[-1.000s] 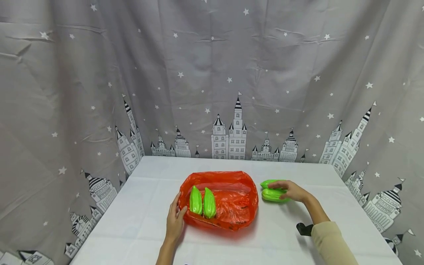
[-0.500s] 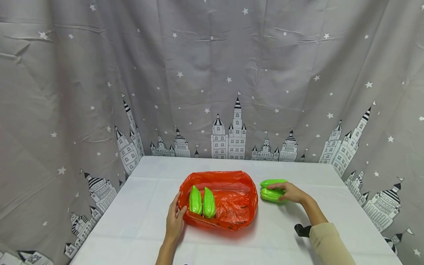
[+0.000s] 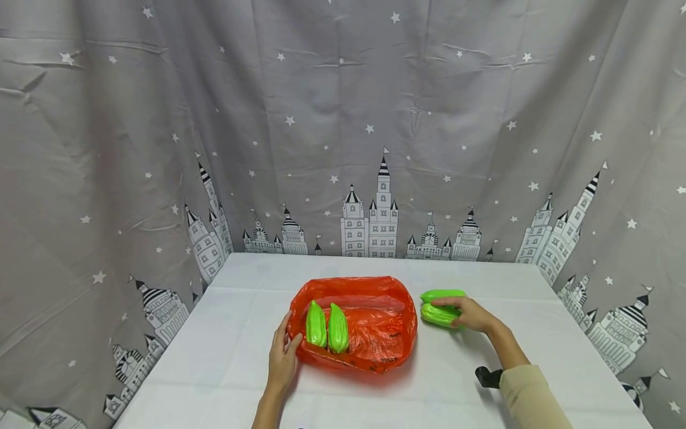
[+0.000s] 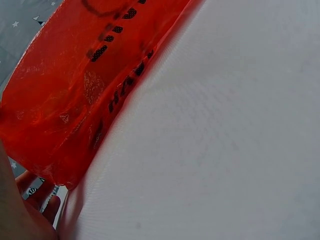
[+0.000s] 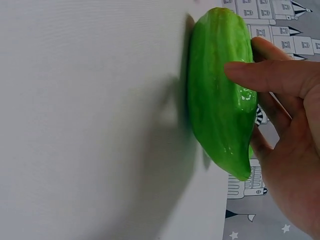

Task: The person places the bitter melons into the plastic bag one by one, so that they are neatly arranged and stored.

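Note:
A red plastic bag [image 3: 408, 310] lies wide open on the table, two glossy green ridged gourds [image 3: 338, 329] side by side in its left half. At the bag's near left corner my left hand [image 3: 282, 360] holds the side, thumb on the front and fingers along the outside. Beyond the bag's right side my right hand [image 3: 471, 314] grips another green gourd [image 5: 217, 90], thumb on one face and fingers round the other in the right wrist view. Just behind it lies one more gourd [image 3: 442, 294]. In the left wrist view, black print shows on the bag [image 4: 65, 100].
The white table [image 3: 214, 357] runs back to a grey curtain [image 3: 300, 155] with printed castles and stars. A black strap-like piece [image 3: 488, 376] sticks out at the right cuff [image 3: 530, 393], low over the table.
My right hand has moved slightly left and closed on the nearer gourd, which has shifted a little left with it. My left hand and the bag have stayed in place.

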Action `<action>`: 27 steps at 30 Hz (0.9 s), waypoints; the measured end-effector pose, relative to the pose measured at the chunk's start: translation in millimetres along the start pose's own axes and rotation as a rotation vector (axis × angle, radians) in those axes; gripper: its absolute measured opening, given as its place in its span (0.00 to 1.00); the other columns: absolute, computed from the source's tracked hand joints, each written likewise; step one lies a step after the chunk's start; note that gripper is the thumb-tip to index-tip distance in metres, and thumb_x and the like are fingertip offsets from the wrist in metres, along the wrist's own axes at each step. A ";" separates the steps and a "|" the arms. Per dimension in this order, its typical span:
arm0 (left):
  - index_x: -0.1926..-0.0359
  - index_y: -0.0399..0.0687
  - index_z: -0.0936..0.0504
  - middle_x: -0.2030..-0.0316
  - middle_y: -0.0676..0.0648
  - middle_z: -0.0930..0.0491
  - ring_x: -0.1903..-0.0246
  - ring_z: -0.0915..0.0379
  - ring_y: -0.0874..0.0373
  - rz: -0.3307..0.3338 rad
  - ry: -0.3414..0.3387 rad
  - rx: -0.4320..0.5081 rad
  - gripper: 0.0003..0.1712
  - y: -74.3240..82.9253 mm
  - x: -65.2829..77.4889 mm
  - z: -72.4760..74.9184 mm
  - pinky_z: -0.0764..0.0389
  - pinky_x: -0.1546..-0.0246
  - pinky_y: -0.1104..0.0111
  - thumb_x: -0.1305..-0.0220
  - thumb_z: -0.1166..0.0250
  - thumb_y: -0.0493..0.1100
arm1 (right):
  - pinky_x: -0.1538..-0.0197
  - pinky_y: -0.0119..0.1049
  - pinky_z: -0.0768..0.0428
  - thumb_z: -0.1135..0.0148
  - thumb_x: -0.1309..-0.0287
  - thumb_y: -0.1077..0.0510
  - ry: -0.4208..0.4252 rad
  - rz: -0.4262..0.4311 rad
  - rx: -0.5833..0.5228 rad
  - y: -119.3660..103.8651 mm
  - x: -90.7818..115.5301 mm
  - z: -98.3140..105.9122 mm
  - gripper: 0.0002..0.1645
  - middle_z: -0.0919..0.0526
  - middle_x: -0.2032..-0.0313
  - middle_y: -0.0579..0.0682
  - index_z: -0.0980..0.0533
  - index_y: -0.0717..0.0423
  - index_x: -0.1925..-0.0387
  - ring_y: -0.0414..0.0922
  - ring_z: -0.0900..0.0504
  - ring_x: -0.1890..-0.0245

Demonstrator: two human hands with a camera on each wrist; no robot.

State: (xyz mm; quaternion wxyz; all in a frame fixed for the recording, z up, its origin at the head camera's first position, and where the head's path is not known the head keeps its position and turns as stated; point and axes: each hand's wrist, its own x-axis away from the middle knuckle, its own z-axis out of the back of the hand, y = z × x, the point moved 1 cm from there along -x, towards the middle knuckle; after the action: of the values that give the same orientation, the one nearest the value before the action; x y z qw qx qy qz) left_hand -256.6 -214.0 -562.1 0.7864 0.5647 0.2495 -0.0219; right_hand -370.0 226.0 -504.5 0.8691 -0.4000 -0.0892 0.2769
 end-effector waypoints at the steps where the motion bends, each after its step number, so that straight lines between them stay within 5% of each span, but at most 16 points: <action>1: 0.32 0.50 0.40 0.39 0.39 0.37 0.41 0.40 0.43 0.002 0.003 0.000 0.30 0.1 -0.1 0.1 0.35 0.47 0.44 0.35 0.45 0.40 | 0.44 0.61 0.39 0.36 0.69 0.77 0.013 0.003 0.003 -0.2 0.7 -1.0 0.38 0.29 0.43 0.62 0.24 0.59 0.47 0.63 0.38 0.42; 10: 0.32 0.54 0.40 0.39 0.39 0.37 0.42 0.40 0.46 0.049 0.009 -0.005 0.31 0.5 0.2 -0.6 0.36 0.47 0.46 0.35 0.45 0.42 | 0.50 0.52 0.31 0.35 0.69 0.77 0.102 0.037 0.115 0.3 8.7 -12.6 0.41 0.26 0.45 0.61 0.27 0.60 0.45 0.59 0.31 0.47; 27: 0.32 0.53 0.40 0.40 0.39 0.36 0.42 0.39 0.46 0.046 0.010 -0.004 0.31 2.4 0.7 -0.3 0.36 0.46 0.45 0.35 0.44 0.42 | 0.44 0.63 0.39 0.36 0.66 0.76 0.227 0.024 0.076 5.0 13.9 -20.3 0.37 0.26 0.45 0.62 0.25 0.59 0.46 0.64 0.34 0.43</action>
State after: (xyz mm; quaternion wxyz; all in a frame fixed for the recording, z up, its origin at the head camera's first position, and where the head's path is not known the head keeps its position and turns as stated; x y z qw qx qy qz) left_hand -255.4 -212.7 -560.3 0.7867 0.5687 0.2403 -0.0003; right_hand -352.9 223.1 -522.6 0.8847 -0.3966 0.0252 0.2436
